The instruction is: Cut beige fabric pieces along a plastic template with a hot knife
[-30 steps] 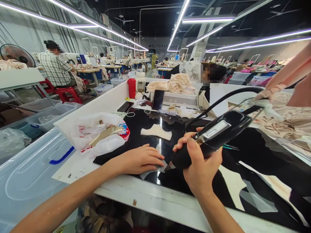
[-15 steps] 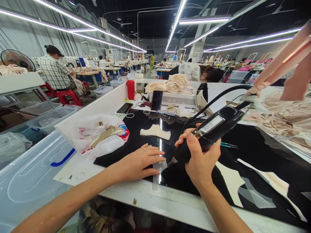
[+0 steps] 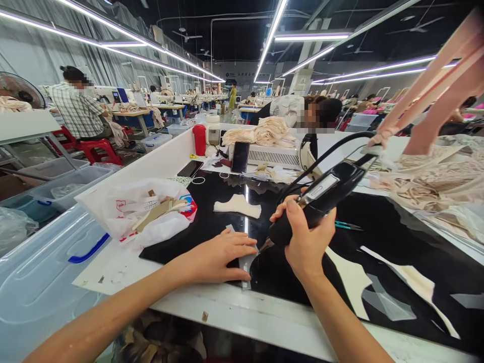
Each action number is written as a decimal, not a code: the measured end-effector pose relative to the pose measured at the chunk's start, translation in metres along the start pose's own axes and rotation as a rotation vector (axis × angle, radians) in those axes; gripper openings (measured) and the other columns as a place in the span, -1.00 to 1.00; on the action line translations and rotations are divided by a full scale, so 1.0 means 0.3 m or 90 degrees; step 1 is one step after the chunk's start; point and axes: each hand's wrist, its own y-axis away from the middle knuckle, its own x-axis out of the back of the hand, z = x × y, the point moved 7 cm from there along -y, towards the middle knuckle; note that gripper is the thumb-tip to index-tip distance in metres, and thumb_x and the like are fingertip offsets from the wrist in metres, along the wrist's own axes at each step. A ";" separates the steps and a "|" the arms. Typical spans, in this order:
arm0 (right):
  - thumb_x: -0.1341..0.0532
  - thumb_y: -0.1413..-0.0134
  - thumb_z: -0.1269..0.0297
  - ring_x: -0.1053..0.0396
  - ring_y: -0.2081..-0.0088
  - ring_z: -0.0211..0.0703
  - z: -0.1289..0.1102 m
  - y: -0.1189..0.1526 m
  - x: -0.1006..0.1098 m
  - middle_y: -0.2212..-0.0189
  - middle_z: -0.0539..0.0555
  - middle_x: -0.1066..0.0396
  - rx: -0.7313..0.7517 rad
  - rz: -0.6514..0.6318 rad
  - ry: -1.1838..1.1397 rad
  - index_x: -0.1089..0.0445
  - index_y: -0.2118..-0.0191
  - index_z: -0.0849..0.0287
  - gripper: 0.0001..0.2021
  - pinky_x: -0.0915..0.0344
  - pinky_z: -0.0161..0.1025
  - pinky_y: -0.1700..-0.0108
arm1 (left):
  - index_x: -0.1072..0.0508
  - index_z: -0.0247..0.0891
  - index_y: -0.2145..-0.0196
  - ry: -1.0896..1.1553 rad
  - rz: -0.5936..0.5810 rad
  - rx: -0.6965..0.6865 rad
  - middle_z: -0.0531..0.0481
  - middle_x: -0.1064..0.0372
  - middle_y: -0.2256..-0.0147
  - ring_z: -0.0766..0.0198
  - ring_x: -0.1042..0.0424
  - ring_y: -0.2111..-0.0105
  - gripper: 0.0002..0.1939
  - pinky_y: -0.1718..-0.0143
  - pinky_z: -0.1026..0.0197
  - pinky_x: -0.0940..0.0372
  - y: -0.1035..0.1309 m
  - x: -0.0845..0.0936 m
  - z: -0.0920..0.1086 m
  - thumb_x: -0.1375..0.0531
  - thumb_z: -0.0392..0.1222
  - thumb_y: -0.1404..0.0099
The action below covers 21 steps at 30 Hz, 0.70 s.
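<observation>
My left hand (image 3: 221, 257) lies flat, fingers spread, pressing a narrow translucent strip (image 3: 245, 267) onto the black sheet (image 3: 212, 234). Wrapped round a black corded power tool (image 3: 321, 194) is my right hand (image 3: 306, 247). The tool tilts down to the left, and its small metal tip touches or hovers just above the sheet beside my left fingertips; I cannot tell which. Beyond my hands sits a cream fabric piece (image 3: 238, 205). Right of my right wrist are another cream piece (image 3: 350, 282), a clear film piece (image 3: 393, 302) and a long curved cream piece (image 3: 416, 280).
A white plastic bag (image 3: 124, 206) with scraps stands left. Teal-handled tweezers or snips (image 3: 346, 226) lie right of the tool. Farther back are a phone (image 3: 240, 157), a red cup (image 3: 198, 140) and stacked fabric (image 3: 270, 131). Fabric strips (image 3: 427, 176) heap at right. Co-workers sit beyond.
The view has shifted slightly, moving most things left in the picture. More of the translucent strip shows around my left hand. My right hand keeps its grip on the tool.
</observation>
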 end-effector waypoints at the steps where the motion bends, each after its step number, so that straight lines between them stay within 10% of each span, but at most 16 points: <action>1: -0.43 -0.12 0.22 -0.36 0.51 -0.23 0.000 -0.001 0.000 0.37 -0.12 -0.43 0.000 -0.001 -0.002 -0.28 0.15 0.04 -0.69 -0.38 -0.18 0.41 | -0.38 -0.14 -0.27 -0.001 -0.003 0.006 -0.18 -0.25 -0.32 -0.03 -0.15 -0.37 -0.43 -0.44 -0.28 0.17 -0.003 -0.002 0.000 -0.35 -0.06 -0.37; 21: -0.41 -0.14 0.22 -0.40 0.49 -0.26 -0.006 0.039 -0.017 0.38 -0.13 -0.43 -0.017 -0.018 -0.022 -0.27 0.11 0.04 -0.68 -0.46 -0.22 0.40 | -0.30 -0.15 -0.35 0.024 -0.057 0.011 -0.18 -0.19 -0.35 -0.07 -0.07 -0.41 -0.26 -0.46 -0.26 0.27 0.005 -0.005 0.002 -0.40 0.02 -0.30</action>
